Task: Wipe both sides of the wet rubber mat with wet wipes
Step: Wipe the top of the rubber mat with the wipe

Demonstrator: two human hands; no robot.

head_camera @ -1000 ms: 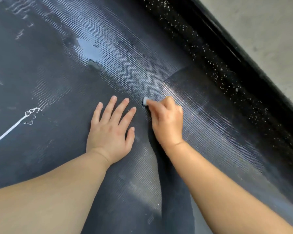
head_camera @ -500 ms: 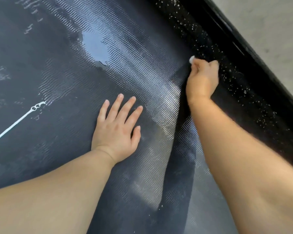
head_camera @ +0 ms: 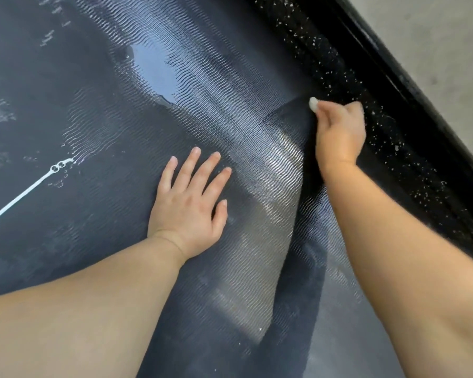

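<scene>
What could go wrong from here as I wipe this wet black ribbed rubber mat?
The left hand, pressed flat on the wet black ribbed rubber mat, might slip. The small white wad of wipe pinched in the right hand sits beside the black border speckled with white flecks, so it may drag flecks onto the mat. The pool of water may spread.

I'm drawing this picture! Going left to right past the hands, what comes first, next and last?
white streak → left hand, flat on the rubber mat → wet wipe → right hand pinching it → speckled black edge → grey floor
</scene>
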